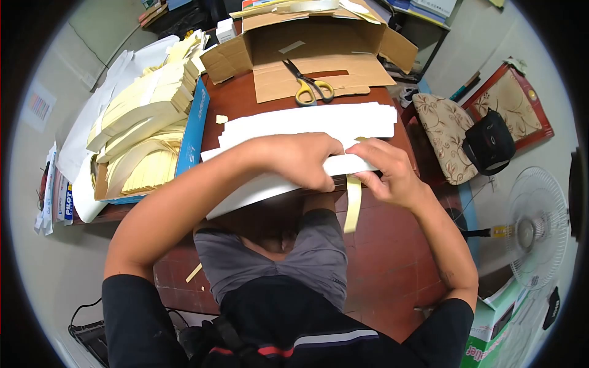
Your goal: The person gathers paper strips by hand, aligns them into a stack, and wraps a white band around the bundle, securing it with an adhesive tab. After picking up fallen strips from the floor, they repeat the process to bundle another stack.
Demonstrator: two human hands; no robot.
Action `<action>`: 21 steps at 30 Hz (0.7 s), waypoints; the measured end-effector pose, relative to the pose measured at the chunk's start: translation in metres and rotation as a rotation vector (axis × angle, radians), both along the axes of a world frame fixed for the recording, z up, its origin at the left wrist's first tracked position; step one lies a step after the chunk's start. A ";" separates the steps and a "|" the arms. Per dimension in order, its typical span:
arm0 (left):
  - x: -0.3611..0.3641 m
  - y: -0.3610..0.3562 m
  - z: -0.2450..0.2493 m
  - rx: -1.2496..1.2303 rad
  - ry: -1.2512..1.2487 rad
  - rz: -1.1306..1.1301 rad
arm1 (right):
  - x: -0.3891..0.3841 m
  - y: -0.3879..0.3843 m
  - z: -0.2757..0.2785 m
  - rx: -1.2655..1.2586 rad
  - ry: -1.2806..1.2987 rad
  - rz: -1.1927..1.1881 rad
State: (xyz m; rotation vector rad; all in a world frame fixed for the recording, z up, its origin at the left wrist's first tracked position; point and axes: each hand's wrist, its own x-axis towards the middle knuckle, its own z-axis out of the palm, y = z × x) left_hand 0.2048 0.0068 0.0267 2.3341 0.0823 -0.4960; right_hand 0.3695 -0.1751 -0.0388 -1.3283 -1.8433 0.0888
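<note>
A narrow white paper band [346,164] lies directly between the two hands, its long axis running sideways from the fingers of the left hand [307,161] to those of the right hand [396,172]. Both sets of fingers are closed on it, the left at one end and the right pinching the other, so neither hand is nearer. A pale yellow paper strip [353,208] crosses it, hanging bodyward from just beside the right fingers, its long axis roughly square to the band; whether the right fingers also grip it I cannot tell. Just beyond the fingers, white paper sheets [307,121] lie spread on the tabletop [238,98], and farther ahead of the fingers rest black-and-yellow scissors [314,91].
</note>
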 end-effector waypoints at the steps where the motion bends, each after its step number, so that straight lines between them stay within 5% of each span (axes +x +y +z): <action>1: -0.007 -0.001 -0.003 0.045 -0.102 -0.007 | 0.002 0.003 0.000 -0.034 0.022 0.009; 6: -0.032 -0.007 -0.014 0.414 -0.405 0.044 | 0.007 0.004 0.007 -0.177 0.049 0.000; 18: -0.104 0.005 -0.003 0.423 -0.413 0.189 | 0.022 -0.003 0.016 -0.294 -0.055 -0.039; 21: -0.109 0.008 0.008 0.601 -0.332 0.214 | 0.019 -0.003 0.020 -0.275 -0.111 -0.049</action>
